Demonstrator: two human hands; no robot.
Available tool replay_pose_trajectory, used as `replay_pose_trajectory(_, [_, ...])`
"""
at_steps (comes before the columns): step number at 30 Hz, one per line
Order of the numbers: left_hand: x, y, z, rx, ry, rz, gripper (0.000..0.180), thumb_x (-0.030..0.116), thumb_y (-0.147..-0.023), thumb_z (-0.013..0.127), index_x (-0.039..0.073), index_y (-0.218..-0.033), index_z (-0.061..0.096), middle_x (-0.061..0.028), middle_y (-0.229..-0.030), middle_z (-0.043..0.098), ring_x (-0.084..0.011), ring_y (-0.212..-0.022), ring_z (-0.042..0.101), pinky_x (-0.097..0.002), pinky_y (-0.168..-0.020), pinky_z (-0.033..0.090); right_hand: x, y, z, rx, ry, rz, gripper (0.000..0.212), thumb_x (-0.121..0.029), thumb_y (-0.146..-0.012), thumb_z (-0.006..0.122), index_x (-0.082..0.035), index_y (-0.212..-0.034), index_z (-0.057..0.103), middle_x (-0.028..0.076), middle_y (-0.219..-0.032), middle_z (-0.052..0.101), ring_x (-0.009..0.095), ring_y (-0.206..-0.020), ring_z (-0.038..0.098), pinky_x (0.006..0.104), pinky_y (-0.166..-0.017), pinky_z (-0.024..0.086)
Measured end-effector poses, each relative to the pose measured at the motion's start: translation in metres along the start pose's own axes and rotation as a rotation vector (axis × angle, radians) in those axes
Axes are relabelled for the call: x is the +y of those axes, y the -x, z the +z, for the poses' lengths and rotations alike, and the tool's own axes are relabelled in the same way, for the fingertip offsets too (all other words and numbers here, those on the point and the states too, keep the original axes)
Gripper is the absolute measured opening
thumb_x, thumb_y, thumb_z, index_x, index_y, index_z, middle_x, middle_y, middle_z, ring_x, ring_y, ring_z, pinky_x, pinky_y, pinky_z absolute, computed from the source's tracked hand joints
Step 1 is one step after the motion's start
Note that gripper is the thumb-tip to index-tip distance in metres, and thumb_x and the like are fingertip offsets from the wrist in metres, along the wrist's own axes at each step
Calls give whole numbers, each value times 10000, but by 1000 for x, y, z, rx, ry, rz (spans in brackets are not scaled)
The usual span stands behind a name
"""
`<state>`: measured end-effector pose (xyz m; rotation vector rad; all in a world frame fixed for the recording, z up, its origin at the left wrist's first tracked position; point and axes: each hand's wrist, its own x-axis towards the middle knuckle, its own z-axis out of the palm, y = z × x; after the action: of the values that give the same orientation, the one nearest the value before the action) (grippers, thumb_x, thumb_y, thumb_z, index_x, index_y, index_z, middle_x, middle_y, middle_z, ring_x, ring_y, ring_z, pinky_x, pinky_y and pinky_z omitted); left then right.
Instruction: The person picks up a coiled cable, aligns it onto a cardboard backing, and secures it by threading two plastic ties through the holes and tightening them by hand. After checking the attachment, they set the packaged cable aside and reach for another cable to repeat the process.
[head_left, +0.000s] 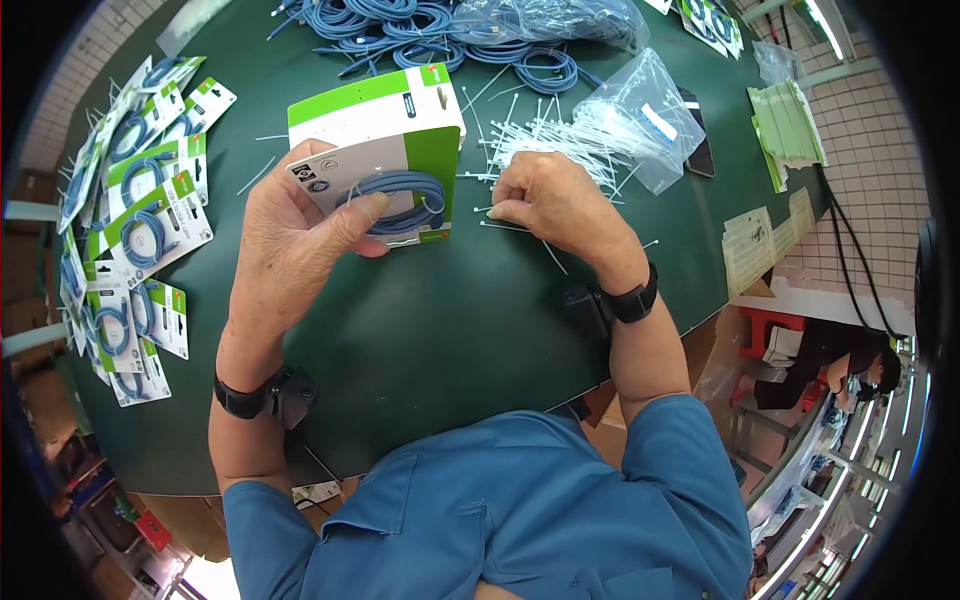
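My left hand (285,240) grips a green and white packaging card (430,155), its thumb pressing a coiled blue cable (428,187) flat against the front. Right behind that card stands a thick stack of similar cards (365,118), green along the top. My right hand (560,200) is at the near edge of a loose pile of white cable ties (545,135), thumb and fingers pinched together. Whatever lies between those fingertips is hidden; a few ties stick out around and beneath the hand.
Finished-looking cards with blue cables (150,235) are heaped at the left. Bundles of blue cables (400,30) lie along the far side. A clear plastic bag (640,120) partly covers a dark phone (703,160). Another person (830,365) sits beyond the right edge of the green table (430,340).
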<state>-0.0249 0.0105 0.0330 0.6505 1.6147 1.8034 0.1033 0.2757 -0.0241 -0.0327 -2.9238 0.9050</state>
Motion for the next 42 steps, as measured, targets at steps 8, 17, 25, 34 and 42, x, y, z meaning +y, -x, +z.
replay_pose_trajectory(8, [7, 3, 1, -77, -114, 16, 442, 115, -930, 799, -76, -1289, 626, -149, -1165, 721, -189, -991, 720, -297, -760, 649, -1, 0, 11, 70, 77, -113, 108, -120, -894, 751, -47, -936, 684, 131, -909, 662, 347, -841, 650, 432, -743, 527])
replay_pose_trajectory(17, [3, 9, -1, -100, 2, -33, 399, 272, -1029, 719, -91, -1194, 734, -147, -1102, 746, -207, -965, 725, -344, -776, 661, -7, 0, 9, 216, 86, -123, 153, -110, -937, 703, -47, -1070, 663, 124, -944, 661, 346, -892, 664, 438, -778, 539])
replay_pose_trajectory(25, [18, 24, 10, 10, 53, 249, 402, 282, -1042, 702, -78, -1215, 739, -186, -1151, 745, -219, -982, 732, -351, -775, 660, -3, 3, 12, 261, 89, -85, 222, -78, -898, 739, -58, -1114, 696, 113, -978, 703, 319, -912, 681, 412, -799, 549])
replay_pose_trajectory(34, [17, 24, 9, 68, -63, 401, 320, 221, -1019, 734, -22, -1226, 753, -157, -1181, 752, -194, -970, 732, -300, -802, 622, -16, -1, 0, 194, 99, -139, 88, -91, -839, 807, -81, -921, 778, 78, -873, 707, 286, -885, 681, 393, -786, 545])
replay_pose_trajectory(42, [14, 21, 3, -11, -187, 409, 327, 256, -1051, 680, 0, -1240, 753, -172, -1229, 740, -230, -1091, 714, -315, -821, 631, -20, -2, -7, 226, 54, -101, 106, -59, -838, 809, -67, -940, 778, 87, -852, 695, 261, -790, 670, 361, -708, 530])
